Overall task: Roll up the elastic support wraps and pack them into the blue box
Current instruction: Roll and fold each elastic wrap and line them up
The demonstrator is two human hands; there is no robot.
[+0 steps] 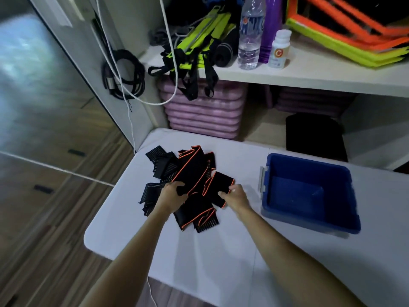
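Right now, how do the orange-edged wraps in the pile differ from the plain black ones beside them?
The orange-edged wraps have bright orange piping along their borders; the plain black wraps show only pale stitched lines. The orange-edged ones lie in the pile's middle and right, held by the left hand and right hand; the plain ones lie untouched on the left. Both kinds are unrolled on the white table, outside the blue box.

Looks like a storage corner of a home or small gym: wood-look floor [44, 229], white shelf [309, 78] crowded with neon straps [199, 45], a water bottle [251, 34], a pill bottle [280, 49] and orange-and-yellow frames [354, 34]. Underneath, stacked pink mats [205, 111]; in front, a white folding table [199, 262].
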